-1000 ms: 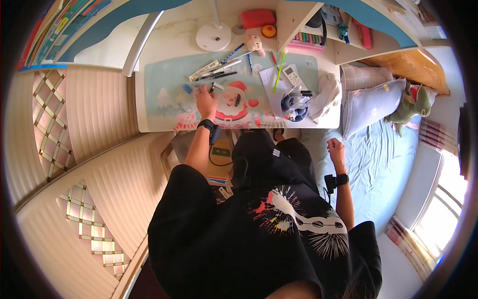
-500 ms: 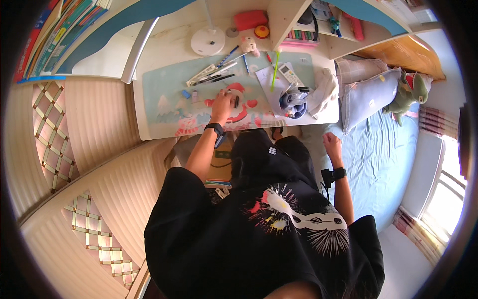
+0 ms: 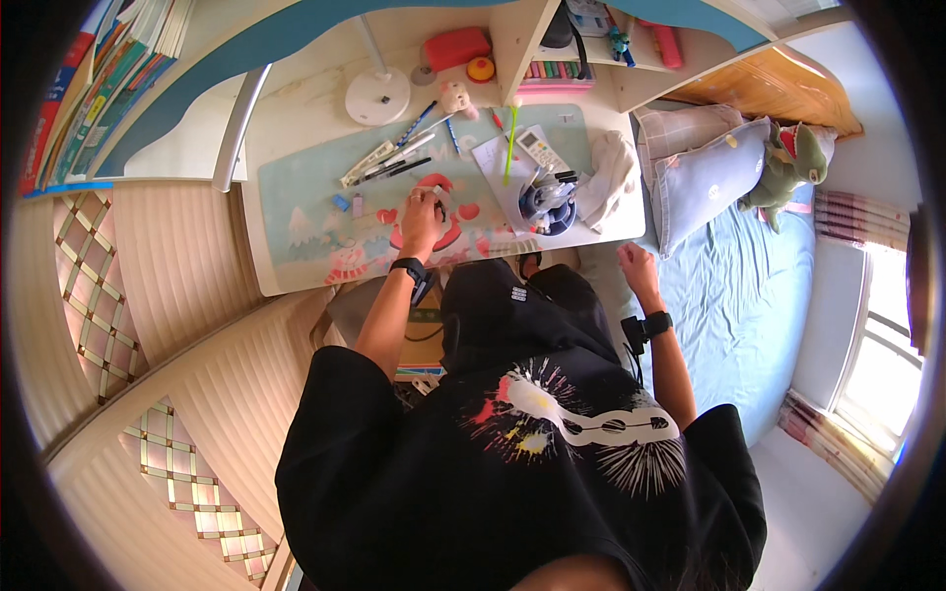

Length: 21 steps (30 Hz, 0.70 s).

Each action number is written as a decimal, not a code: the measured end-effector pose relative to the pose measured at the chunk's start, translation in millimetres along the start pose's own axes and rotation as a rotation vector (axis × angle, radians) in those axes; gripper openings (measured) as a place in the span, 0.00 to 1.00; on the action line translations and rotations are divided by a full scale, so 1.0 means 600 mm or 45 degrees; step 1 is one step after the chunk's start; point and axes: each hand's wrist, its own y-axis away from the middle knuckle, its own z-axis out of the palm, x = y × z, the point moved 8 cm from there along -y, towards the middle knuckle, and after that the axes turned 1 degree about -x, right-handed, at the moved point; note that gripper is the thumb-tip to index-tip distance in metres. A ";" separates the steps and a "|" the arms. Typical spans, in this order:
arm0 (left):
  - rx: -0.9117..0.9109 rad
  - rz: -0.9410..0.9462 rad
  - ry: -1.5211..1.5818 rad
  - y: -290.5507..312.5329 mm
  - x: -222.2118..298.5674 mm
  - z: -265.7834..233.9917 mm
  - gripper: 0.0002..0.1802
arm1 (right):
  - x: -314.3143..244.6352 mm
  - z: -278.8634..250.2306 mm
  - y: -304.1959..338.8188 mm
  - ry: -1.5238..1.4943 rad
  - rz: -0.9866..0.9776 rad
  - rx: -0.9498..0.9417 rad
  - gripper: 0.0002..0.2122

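My left hand [image 3: 422,225] rests over the printed desk mat [image 3: 305,202], fingers curled round a small dark and pale object that I cannot make out. Beside it on the left lie a small blue block [image 3: 341,202] and a pale pinkish block [image 3: 358,205]. Several pens [image 3: 404,167] and a pale pencil-like strip [image 3: 367,163] are spread just beyond my fingers. Off the right end of the desk, above the bed's edge, my right hand [image 3: 639,270] is closed in a loose fist and touches nothing that I can see.
A dark round pen holder [image 3: 548,209] stands on the desk's right with a white cloth [image 3: 609,182] and a remote control [image 3: 542,148]. A lamp base [image 3: 377,96], red pouch [image 3: 457,47] and small plush toy [image 3: 455,98] sit farther back. The bed [image 3: 734,295] lies on the right.
The view has shifted, so the desk and bed appear farther left. My left hand stays on the mat with its fingers curled; my right hand remains a fist by the desk's end.
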 end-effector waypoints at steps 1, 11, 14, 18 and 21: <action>-0.022 -0.054 -0.022 0.001 -0.005 0.003 0.13 | 0.000 0.000 -0.002 -0.010 -0.001 0.000 0.10; -0.130 -0.117 -0.129 0.003 0.005 0.016 0.13 | -0.012 0.012 -0.011 -0.020 -0.034 -0.029 0.09; 0.033 -0.230 -0.145 -0.023 -0.038 -0.018 0.13 | -0.001 0.007 -0.008 -0.044 -0.056 -0.020 0.08; 0.160 -0.213 -0.402 -0.063 -0.067 -0.054 0.15 | 0.024 0.011 -0.001 -0.032 -0.033 -0.034 0.08; 0.059 -0.204 -0.517 -0.077 -0.093 -0.045 0.16 | 0.021 0.003 0.006 -0.025 -0.028 -0.022 0.08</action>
